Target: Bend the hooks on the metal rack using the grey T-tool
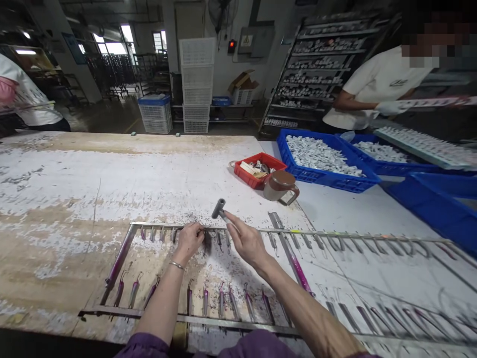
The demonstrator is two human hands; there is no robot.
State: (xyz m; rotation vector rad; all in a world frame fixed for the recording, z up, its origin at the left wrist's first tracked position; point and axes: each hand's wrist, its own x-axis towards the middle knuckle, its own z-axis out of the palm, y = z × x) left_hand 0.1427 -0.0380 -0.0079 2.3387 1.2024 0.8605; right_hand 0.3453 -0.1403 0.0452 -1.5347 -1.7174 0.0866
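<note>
My right hand (248, 242) is closed around the handle of a hammer (218, 208), its metal head raised just above the rack's far bar. My left hand (191, 241), with a bracelet at the wrist, has its fingers pinched together at that bar; what lies between them is hidden. The long metal rack (208, 321) lies flat on the table under both forearms. Rows of small metal pieces with thin wire hooks, such as a purple-stained one (205, 301), line its near and far bars. A purple-stained crossbar (298, 271) joins the bars right of my right hand.
A red basket (244, 176) of small items and a lidded mug (280, 186) stand beyond my right hand. Blue crates (335, 181) of white pieces are at the right. A co-worker (376, 84) in gloves stands behind them. The worn tabletop (167, 174) has flaking paint.
</note>
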